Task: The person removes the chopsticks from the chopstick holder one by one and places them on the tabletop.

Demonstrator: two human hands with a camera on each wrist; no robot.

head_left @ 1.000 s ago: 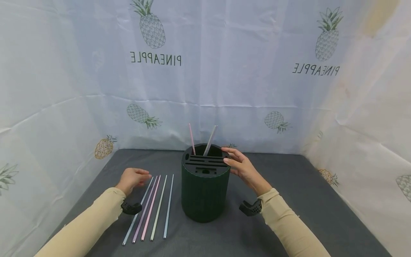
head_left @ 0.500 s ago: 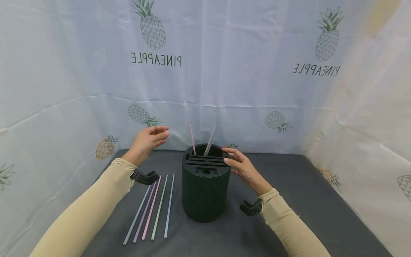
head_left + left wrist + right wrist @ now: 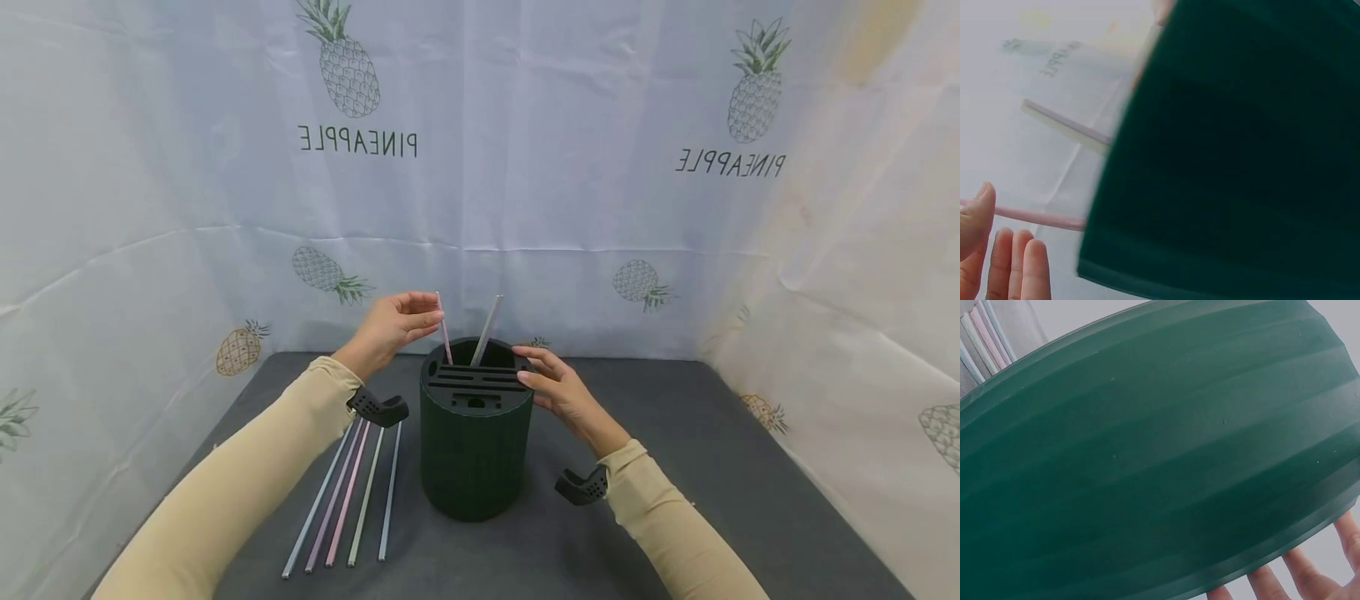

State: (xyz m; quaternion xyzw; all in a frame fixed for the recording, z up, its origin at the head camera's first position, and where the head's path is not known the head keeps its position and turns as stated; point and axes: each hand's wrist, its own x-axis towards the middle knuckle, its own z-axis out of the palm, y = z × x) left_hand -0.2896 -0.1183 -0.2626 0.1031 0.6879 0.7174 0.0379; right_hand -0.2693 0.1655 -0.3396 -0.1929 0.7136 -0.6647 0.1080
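Observation:
A dark green cylindrical utensil holder [image 3: 474, 467] with a slotted top stands upright. Out of its rear opening lean a pink chopstick [image 3: 446, 343] and a greyish chopstick [image 3: 487, 330]. At the upper part of the pink one, my left hand [image 3: 392, 327] pinches it between thumb and forefinger; the left wrist view shows the thumb [image 3: 984, 203] across it and other fingers extended below. My right hand [image 3: 564, 393] holds the holder's right rim, thumb on top. In the right wrist view several fingertips meet the ribbed holder wall [image 3: 1166, 444] and pass partly out of sight.
Several pastel chopsticks [image 3: 346, 500] lie fanned out on the dark grey tabletop [image 3: 637, 533], left of the holder and partly under my left forearm. A white pineapple-print curtain [image 3: 555, 183] surrounds the table at the back and sides.
My left hand has risen from the chopsticks on the table and moved right to the pink chopstick in the holder. My right hand has stayed at the rim.

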